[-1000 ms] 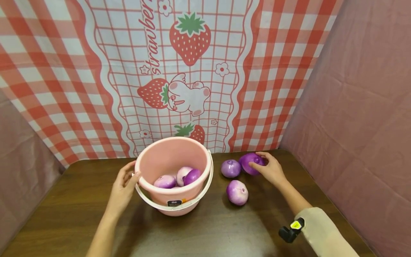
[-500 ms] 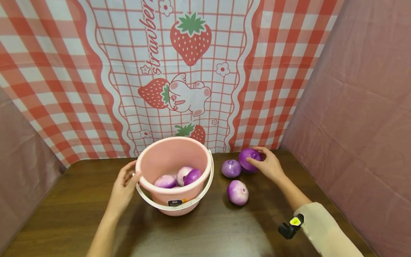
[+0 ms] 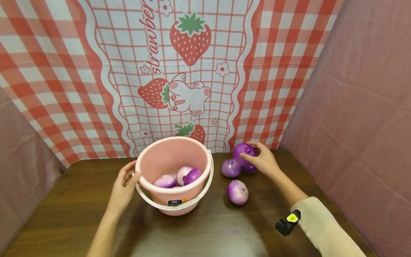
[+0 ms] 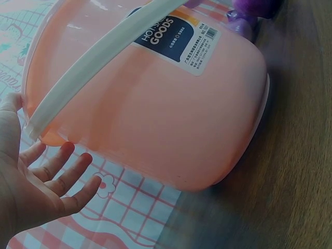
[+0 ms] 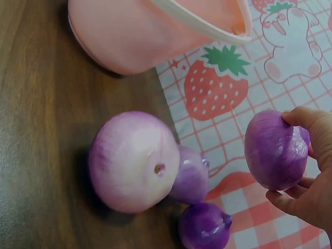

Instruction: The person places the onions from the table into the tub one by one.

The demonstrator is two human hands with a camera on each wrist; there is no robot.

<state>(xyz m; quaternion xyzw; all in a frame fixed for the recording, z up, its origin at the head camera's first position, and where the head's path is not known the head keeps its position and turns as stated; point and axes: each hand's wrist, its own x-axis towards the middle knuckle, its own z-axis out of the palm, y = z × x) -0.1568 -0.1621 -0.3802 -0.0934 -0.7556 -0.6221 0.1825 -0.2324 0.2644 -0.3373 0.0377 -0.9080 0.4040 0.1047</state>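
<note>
My right hand (image 3: 264, 160) holds a dark purple onion (image 5: 275, 150) between thumb and fingers, raised over the other onions. Below it on the table is another dark purple onion (image 5: 205, 226), partly covered in the head view. Beside that sits a lighter purple onion (image 3: 231, 168), and nearer the front a white-and-purple onion (image 3: 237, 192). At the left, my left hand (image 3: 123, 184) grips the rim of a pink bucket (image 3: 173, 142), with its thumb at the rim and fingers under it. Several onions lie in the bucket, among them a purple-white onion (image 3: 165, 181).
The bucket's white handle (image 3: 179, 207) hangs down over its front. Brown wooden table (image 3: 221, 232) lies under everything. A strawberry-print cloth (image 3: 224, 92) hangs behind, and a pink curtain (image 3: 346, 117) stands at the right side.
My right hand has lifted the dark purple onion up and to the left, and another dark purple onion now shows below it. The left hand and bucket have stayed in place.
</note>
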